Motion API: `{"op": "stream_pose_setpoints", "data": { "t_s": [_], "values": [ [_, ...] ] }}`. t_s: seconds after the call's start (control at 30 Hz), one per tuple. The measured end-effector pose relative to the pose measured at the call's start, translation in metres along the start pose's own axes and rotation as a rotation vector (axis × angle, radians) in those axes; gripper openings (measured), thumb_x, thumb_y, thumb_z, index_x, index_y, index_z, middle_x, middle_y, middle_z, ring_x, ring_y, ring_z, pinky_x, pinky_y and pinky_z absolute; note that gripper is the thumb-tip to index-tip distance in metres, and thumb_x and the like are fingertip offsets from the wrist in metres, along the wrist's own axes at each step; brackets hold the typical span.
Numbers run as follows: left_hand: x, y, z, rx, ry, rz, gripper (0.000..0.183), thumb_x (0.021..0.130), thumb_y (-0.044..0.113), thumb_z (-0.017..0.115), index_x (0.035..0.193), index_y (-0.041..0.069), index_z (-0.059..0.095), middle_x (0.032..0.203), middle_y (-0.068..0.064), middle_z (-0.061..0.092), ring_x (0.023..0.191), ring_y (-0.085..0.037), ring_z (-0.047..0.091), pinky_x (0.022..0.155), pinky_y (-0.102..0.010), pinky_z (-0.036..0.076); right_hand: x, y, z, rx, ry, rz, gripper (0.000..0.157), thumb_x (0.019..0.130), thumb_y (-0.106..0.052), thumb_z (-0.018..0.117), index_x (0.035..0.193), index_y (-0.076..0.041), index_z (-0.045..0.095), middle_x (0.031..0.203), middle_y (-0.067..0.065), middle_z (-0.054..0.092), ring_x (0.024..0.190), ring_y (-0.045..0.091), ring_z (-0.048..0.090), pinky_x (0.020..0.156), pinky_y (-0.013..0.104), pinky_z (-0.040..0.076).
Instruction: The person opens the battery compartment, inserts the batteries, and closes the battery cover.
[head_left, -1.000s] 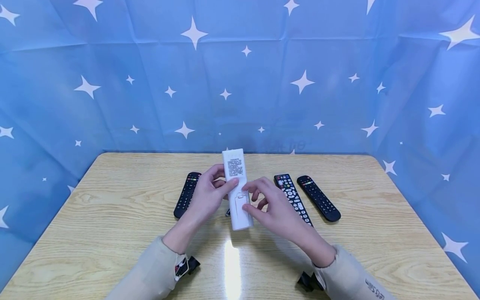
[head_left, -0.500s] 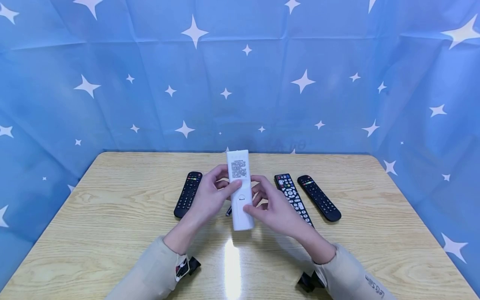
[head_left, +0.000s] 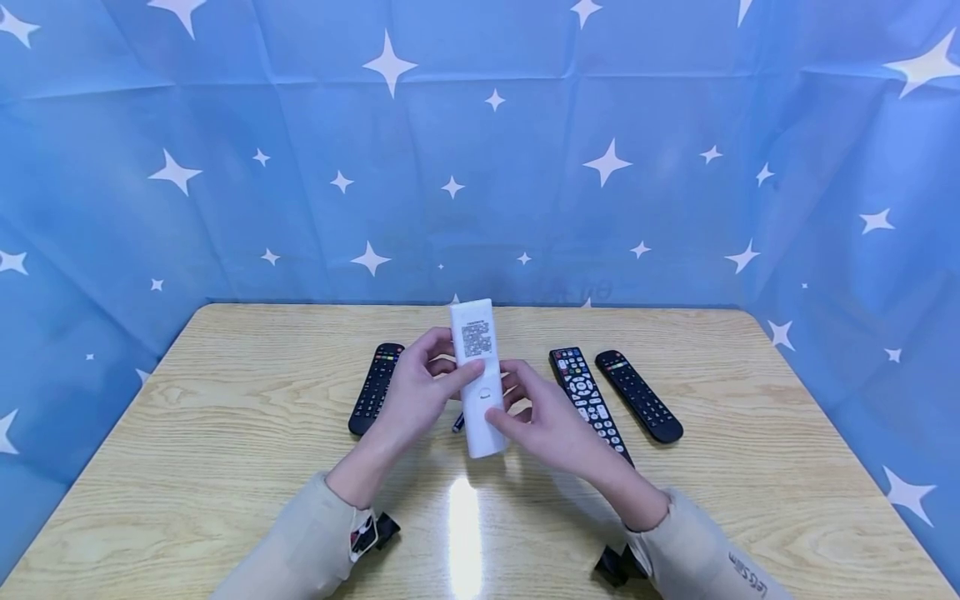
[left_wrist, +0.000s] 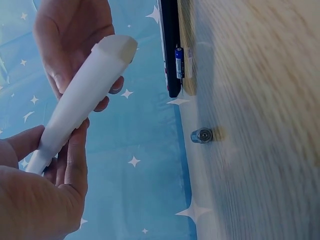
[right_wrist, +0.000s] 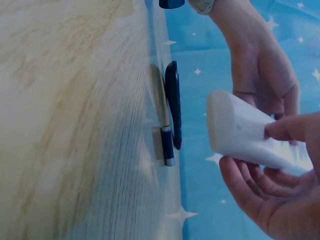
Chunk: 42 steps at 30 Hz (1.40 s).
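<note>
A white remote control (head_left: 484,432) is held above the table with its back and printed label facing up. My left hand (head_left: 417,385) grips its left side, with the thumb across the back. From the right, my right hand (head_left: 546,418) holds the lower part, its thumb on the back and its fingers at the edge and underneath. A small oval mark shows on the smooth lower back. The remote's front is hidden in the head view. Below it lies a battery (head_left: 458,422), partly covered; the left wrist view shows a blue battery (left_wrist: 179,62) and a second cylinder end-on (left_wrist: 202,135).
On the wooden table (head_left: 225,500), a black remote (head_left: 375,388) lies left of the hands. Two more lie to the right: one with white buttons (head_left: 588,400), one slimmer black remote (head_left: 638,397). A blue star-patterned curtain (head_left: 480,167) stands behind the table.
A second ago a rectangular outline showed on the remote's lower back; now that area looks smooth. My right index finger has moved off the back to the side. The remote tilted slightly.
</note>
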<state>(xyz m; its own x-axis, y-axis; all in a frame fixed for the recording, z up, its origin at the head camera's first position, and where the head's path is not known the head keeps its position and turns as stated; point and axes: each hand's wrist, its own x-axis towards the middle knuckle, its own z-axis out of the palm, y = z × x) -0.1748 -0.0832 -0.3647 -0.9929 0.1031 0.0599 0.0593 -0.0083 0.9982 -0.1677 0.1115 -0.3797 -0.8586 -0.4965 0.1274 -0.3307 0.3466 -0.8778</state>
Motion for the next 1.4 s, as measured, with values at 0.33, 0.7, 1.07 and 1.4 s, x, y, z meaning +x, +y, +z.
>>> {"op": "stream_pose_setpoints", "data": {
  "t_s": [0.33,0.7,1.07,1.4],
  "values": [
    [-0.012,0.026,0.006,-0.007,-0.017,0.008,0.033,0.088,0.003,0.069,0.116,0.001,0.052,0.103,-0.014,0.059,0.087,-0.023,0.065,0.07,-0.038,0.056,-0.003,-0.002,0.003,-0.083,-0.033,-0.034,0.058,0.09,-0.034,0.068,0.139,-0.018,0.042,0.108,-0.002,0.058,0.086,0.016,0.06,0.063,0.031,0.055],
    [-0.009,0.016,0.005,0.002,-0.041,0.001,0.036,0.087,0.004,0.07,0.118,0.001,0.051,0.106,-0.014,0.06,0.088,-0.025,0.064,0.071,-0.04,0.056,-0.004,-0.001,0.007,-0.105,-0.033,-0.001,0.062,0.086,-0.031,0.074,0.137,-0.014,0.043,0.107,-0.005,0.059,0.086,0.013,0.059,0.061,0.028,0.055],
    [-0.002,-0.005,0.005,0.0,-0.062,0.018,0.04,0.086,0.015,0.073,0.119,0.009,0.052,0.108,-0.011,0.06,0.092,-0.025,0.065,0.07,-0.039,0.057,-0.006,-0.001,0.006,-0.158,-0.003,0.012,0.063,0.085,-0.028,0.074,0.137,-0.011,0.043,0.108,-0.002,0.06,0.084,0.015,0.06,0.059,0.028,0.054],
    [-0.003,-0.003,0.005,0.011,-0.137,0.061,0.043,0.088,0.011,0.07,0.125,0.01,0.048,0.114,-0.013,0.056,0.101,-0.028,0.059,0.077,-0.039,0.055,-0.007,-0.003,0.008,-0.196,0.058,0.068,0.064,0.081,-0.023,0.073,0.137,-0.014,0.044,0.11,-0.004,0.06,0.085,0.013,0.06,0.064,0.029,0.052]
  ]
}}
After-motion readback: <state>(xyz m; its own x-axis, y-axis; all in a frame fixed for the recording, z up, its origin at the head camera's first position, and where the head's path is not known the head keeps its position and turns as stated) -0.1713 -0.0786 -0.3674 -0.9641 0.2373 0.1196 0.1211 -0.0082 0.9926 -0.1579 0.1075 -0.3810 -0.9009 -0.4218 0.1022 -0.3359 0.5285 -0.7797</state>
